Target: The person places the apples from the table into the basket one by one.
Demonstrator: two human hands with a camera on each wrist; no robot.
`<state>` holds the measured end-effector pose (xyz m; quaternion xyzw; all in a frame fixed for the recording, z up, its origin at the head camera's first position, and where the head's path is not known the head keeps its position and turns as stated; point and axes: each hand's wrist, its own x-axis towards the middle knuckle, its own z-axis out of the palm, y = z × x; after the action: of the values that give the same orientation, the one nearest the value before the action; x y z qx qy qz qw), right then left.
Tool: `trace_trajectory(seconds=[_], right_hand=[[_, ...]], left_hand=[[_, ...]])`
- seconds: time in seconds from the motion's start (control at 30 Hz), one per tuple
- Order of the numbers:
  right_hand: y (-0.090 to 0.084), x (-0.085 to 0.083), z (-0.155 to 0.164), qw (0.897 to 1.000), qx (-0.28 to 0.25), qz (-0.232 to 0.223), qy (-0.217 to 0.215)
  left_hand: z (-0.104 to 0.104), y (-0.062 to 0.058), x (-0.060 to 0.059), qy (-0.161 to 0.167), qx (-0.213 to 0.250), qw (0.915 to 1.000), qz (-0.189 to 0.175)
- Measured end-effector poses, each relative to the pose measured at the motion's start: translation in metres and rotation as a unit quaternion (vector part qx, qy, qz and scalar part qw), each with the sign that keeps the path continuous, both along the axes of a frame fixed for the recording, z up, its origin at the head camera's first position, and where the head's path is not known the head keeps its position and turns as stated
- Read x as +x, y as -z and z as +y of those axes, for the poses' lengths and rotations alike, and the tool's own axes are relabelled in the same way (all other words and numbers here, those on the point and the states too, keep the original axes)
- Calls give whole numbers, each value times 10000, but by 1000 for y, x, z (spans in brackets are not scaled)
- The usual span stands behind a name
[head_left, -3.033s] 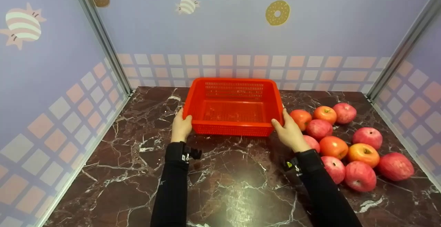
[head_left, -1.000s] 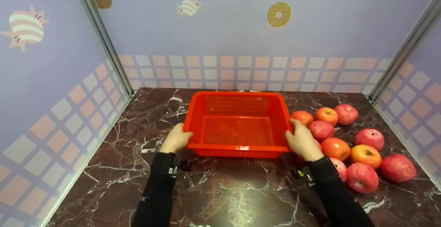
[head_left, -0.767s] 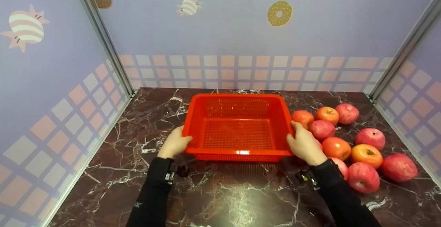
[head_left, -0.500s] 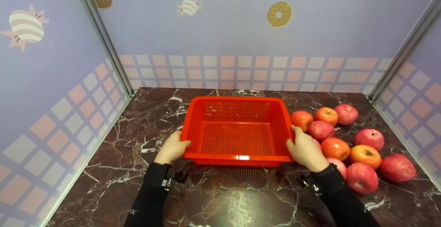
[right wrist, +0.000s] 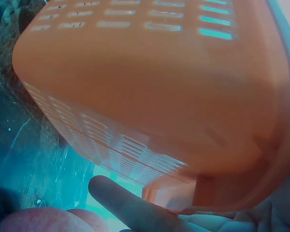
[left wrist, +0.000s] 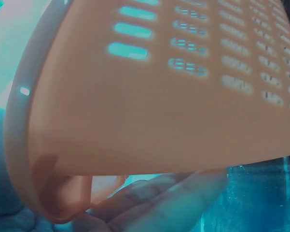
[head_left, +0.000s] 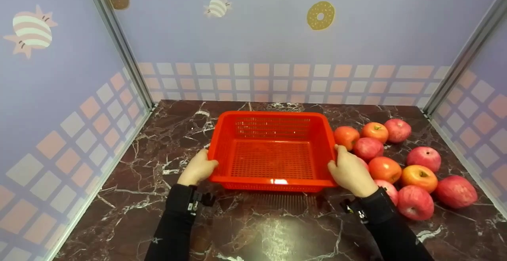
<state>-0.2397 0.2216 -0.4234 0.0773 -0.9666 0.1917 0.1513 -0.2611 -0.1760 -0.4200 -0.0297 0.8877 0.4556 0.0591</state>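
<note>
Red slotted basket (head_left: 272,152) gripped at both side rims: left hand (head_left: 197,169), right hand (head_left: 349,172), fingers curled beneath. Best kept level, clear of apples (head_left: 400,162) right of basket.

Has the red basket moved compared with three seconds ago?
Yes. The red basket has come toward the person, away from the back wall; more marble counter now shows behind it. Both hands grip its sides.
</note>
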Motion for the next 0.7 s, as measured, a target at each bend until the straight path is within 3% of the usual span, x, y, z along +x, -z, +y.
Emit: trace_trajectory(seconds=[0.13,0.27,0.5,0.7], right_hand=[[1,-1,-1,9999,94,93,22],[0,-1,-2,9999,138,53,32],[-1,0,0,9999,140,-24,-59],[-2,0,1,9999,107,-37,-128]], left_hand=[[-1,1,-10,120,29,9999,52],[-1,3,-22,-29,244,9997,-42],[-2,11,-38,-159,1421,9897,-90],[-2,19,-41,18,1836,9830,-36]])
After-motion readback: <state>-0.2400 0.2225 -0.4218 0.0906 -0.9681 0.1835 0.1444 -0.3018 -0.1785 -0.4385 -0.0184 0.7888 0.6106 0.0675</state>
